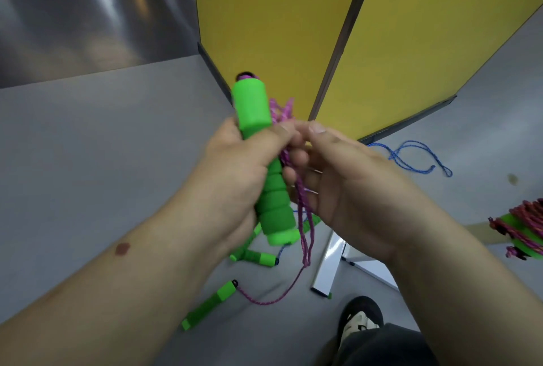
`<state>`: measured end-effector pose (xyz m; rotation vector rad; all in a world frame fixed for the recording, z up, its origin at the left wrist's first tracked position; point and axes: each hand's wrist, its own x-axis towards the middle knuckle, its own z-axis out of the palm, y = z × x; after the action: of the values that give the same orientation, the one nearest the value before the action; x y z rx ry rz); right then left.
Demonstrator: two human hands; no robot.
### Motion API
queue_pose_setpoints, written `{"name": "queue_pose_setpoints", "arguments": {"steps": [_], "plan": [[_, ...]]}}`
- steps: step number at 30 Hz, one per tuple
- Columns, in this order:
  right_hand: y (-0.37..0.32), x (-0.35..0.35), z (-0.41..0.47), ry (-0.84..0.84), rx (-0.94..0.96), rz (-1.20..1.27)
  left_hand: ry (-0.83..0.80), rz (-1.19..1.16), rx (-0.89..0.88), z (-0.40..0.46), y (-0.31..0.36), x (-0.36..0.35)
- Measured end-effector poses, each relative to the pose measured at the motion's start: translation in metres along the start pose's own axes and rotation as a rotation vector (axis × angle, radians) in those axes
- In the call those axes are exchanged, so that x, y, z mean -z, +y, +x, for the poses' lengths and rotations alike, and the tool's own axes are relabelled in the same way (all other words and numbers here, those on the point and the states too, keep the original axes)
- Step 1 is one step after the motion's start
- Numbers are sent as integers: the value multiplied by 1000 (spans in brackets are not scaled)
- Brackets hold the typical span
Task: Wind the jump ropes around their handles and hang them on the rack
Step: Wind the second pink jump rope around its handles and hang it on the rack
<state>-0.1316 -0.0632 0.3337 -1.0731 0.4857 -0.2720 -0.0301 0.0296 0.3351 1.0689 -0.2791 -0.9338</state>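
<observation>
green foam handle (266,160): upright at centre frame, gripped in the curled left hand (235,171). pink rope (304,218): bunched beside the handle, strands pinched by the right hand (346,186), tail hanging to the floor. second green handle (210,305): on the grey floor (88,160), near. blue rope (411,157): far right, by the yellow panels (411,42). wound rope bundle (526,227): right edge.

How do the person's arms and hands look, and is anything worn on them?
Both forearms are bare: no sleeves, gloves, watch or rings are visible. The left hand and the right hand have short nails. The left forearm carries a small dark, roundish mark.
</observation>
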Motion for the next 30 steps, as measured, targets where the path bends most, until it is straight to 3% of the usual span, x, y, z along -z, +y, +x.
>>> {"name": "queue_pose_setpoints", "arguments": {"steps": [4,6,9,13,15,20,25,28,30], "plan": [[0,18,-7,-133,-193,-452,99,-95,-47,15,25,19],[-1,20,-10,-146,-187,-570,148,-135,-92,21,33,29],[-1,16,-6,-48,-45,-435,161,-97,-64,20,31,32],[1,6,2,71,214,-295,-43,67,41,5,4,15],[-1,3,1,143,261,-304,-71,181,47,-1,-8,8],[-4,1,-1,237,173,-214,-96,195,45,-5,-13,1],[5,-3,2,114,-7,-22,-46,123,-13,-1,-9,0],[6,6,-3,-80,-216,-195,91,19,-33,9,6,8],[5,11,-6,-98,-210,-343,159,-2,-74,16,16,17]]}}
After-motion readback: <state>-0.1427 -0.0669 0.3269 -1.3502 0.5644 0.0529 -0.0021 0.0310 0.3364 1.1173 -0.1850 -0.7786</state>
